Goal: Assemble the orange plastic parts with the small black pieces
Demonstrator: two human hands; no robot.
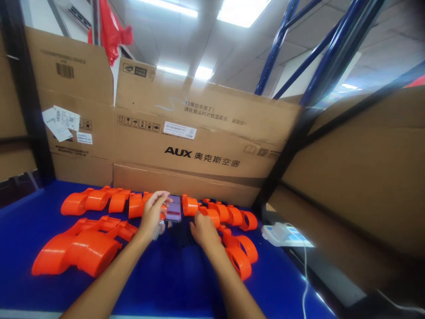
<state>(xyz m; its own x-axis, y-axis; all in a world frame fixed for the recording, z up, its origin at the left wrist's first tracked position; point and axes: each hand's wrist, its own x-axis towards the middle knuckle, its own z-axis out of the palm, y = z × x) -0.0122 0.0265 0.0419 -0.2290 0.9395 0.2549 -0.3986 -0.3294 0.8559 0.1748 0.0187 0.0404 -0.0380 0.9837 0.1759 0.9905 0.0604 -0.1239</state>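
Note:
My left hand (153, 216) is raised at the left edge of a phone (174, 208) with a lit screen, its fingers loosely bent and apart. A small greyish, shiny thing (160, 227) shows just below that hand; whether the hand touches it is unclear. To the right, my right hand (205, 230) is closed, fingers curled under and largely hidden. Dark, soft-looking material (181, 235) lies between the hands, close to the right fingertips. Orange curved plastic pieces with ring-shaped ends surround both hands, including a piece (211, 215) right behind my right hand.
More orange pieces (96, 252) lie in rows on the blue tabletop (166, 283), left and right. A cardboard sheet (206, 133) stands along the back. On the right are a white power strip (286, 235) with a cable (304, 279) and a dark frame post (282, 164).

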